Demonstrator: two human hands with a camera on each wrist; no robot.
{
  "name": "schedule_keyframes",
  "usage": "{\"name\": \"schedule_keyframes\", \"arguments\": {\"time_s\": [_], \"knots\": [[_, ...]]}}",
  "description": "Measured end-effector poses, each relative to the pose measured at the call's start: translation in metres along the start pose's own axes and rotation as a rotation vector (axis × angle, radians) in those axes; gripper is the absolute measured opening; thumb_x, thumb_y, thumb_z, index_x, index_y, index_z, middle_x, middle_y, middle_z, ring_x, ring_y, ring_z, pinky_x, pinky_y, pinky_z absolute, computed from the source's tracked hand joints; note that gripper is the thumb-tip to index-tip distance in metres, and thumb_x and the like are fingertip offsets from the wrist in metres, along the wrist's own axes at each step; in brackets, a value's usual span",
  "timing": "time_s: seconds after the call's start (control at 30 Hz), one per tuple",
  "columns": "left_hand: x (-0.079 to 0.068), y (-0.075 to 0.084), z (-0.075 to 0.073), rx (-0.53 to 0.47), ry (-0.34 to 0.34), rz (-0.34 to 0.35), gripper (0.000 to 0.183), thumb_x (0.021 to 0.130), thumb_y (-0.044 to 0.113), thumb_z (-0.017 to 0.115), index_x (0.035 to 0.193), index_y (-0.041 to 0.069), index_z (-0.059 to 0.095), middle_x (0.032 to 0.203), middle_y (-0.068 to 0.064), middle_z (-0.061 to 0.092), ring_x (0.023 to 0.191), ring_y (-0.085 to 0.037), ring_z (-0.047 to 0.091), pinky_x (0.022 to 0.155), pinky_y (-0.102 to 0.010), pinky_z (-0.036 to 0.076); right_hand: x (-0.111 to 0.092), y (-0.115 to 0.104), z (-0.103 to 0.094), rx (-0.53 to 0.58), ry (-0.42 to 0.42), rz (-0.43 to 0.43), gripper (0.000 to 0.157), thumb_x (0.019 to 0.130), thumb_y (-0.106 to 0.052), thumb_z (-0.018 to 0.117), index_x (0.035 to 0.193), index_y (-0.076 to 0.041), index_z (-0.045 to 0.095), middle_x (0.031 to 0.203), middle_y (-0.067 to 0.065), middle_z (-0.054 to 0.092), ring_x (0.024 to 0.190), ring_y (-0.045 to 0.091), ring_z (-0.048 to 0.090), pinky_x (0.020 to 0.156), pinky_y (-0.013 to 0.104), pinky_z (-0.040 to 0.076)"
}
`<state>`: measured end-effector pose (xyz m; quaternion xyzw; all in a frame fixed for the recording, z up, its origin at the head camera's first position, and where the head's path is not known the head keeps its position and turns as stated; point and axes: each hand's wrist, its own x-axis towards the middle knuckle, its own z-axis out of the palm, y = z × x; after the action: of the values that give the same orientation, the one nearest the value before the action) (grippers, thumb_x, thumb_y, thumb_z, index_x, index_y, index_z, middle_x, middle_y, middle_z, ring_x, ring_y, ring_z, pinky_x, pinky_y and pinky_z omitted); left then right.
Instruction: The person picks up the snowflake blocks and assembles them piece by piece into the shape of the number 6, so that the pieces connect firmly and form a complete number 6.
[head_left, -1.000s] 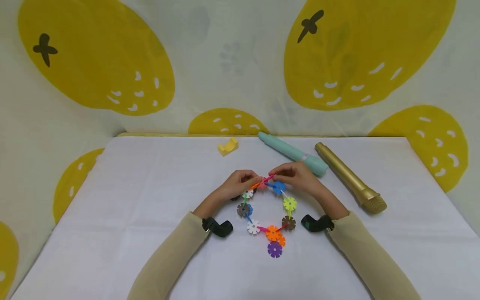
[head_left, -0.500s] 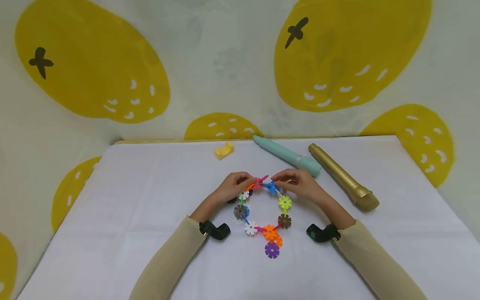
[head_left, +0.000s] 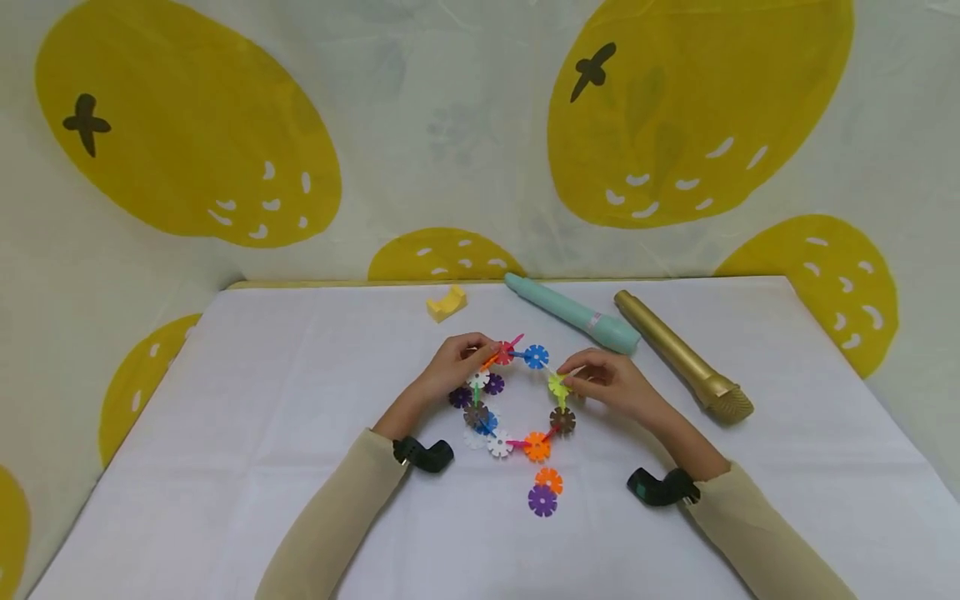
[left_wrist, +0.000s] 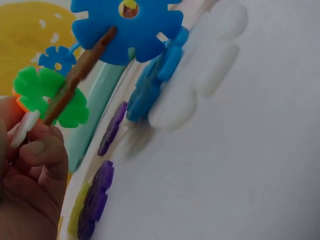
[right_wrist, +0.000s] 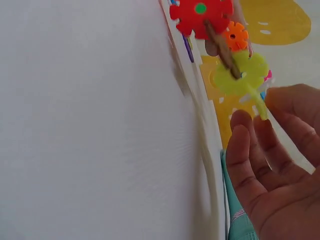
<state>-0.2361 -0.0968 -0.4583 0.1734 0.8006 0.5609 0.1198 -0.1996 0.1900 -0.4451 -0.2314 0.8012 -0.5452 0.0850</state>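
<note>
Right hand has shifted from by the blue disc to pinching the yellow-green disc, while the left hand pinches the ring of discs near the red disc, so it's held up off the surface. I'd keep both grips light and level, since those slotted joints could pop if twisted. Toward the near edge there's an orange-and-purple pair, toward the far edge a mint mic.
</note>
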Motion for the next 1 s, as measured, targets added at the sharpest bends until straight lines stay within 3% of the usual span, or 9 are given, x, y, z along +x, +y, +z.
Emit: {"name": "schedule_keyframes", "arguments": {"time_s": [0.13,0.27,0.37,0.53,0.7,0.83,1.0], "knots": [[0.002,0.0,-0.001,-0.003,0.012,-0.024,0.028,0.101,0.026,0.054,0.108,0.003,0.068,0.099,-0.008,0.068,0.083,-0.017,0.053,0.074,-0.024,0.047,-0.004,-0.001,-0.002,-0.017,-0.002,0.013,0.013,0.089,-0.002,0.068,0.102,0.002,0.068,0.101,0.016,0.066,0.079,0.015,0.063,0.067,0.023,0.052],[0.004,-0.003,-0.002,-0.005,0.012,-0.036,0.028,0.102,0.025,0.053,0.109,0.003,0.068,0.099,-0.008,0.067,0.082,-0.016,0.052,0.071,-0.024,0.045,-0.008,0.001,-0.004,-0.007,-0.063,0.015,0.011,0.089,-0.001,0.067,0.1,0.002,0.069,0.091,0.01,0.067,0.07,0.014,0.059,0.06,0.023,0.05],[0.004,-0.005,-0.003,-0.005,0.012,-0.051,0.028,0.102,0.025,0.053,0.11,0.003,0.068,0.099,-0.007,0.067,0.083,-0.016,0.052,0.072,-0.023,0.044,-0.011,0.004,-0.004,0.047,-0.166,-0.016,0.011,0.089,0.001,0.067,0.1,0.003,0.068,0.088,0.01,0.068,0.067,0.015,0.059,0.059,0.024,0.051],[0.002,-0.004,-0.006,0.003,0.034,-0.102,0.028,0.101,0.027,0.054,0.11,0.006,0.068,0.099,-0.006,0.066,0.084,-0.018,0.051,0.073,-0.024,0.044,-0.012,0.005,0.001,0.149,-0.425,-0.098,0.012,0.09,0.002,0.066,0.101,0.003,0.068,0.083,0.014,0.067,0.062,0.022,0.057,0.057,0.026,0.052],[0.001,-0.004,-0.006,0.01,0.052,-0.117,0.028,0.101,0.028,0.055,0.111,0.005,0.068,0.098,-0.007,0.066,0.084,-0.018,0.05,0.071,-0.023,0.043,-0.013,-0.002,0.006,0.22,-0.632,-0.11,0.012,0.093,0.001,0.062,0.103,0.002,0.068,0.078,0.019,0.063,0.054,0.031,0.052,0.05,0.024,0.049],[0.001,-0.006,-0.005,0.01,0.054,-0.123,0.028,0.101,0.028,0.055,0.111,0.005,0.068,0.096,-0.007,0.065,0.082,-0.017,0.05,0.07,-0.023,0.042,-0.015,-0.009,0.012,0.235,-0.725,-0.081,0.013,0.093,-0.001,0.063,0.104,0.002,0.068,0.081,0.02,0.066,0.05,0.032,0.051,0.046,0.022,0.046],[0.001,-0.006,-0.003,0.003,0.051,-0.141,0.029,0.1,0.03,0.055,0.111,0.006,0.068,0.097,-0.006,0.065,0.084,-0.018,0.051,0.071,-0.024,0.043,-0.016,-0.012,0.018,0.15,-0.765,-0.121,0.019,0.089,-0.008,0.07,0.107,-0.001,0.07,0.073,0.014,0.059,0.054,0.02,0.047,0.048,0.017,0.039]]}}
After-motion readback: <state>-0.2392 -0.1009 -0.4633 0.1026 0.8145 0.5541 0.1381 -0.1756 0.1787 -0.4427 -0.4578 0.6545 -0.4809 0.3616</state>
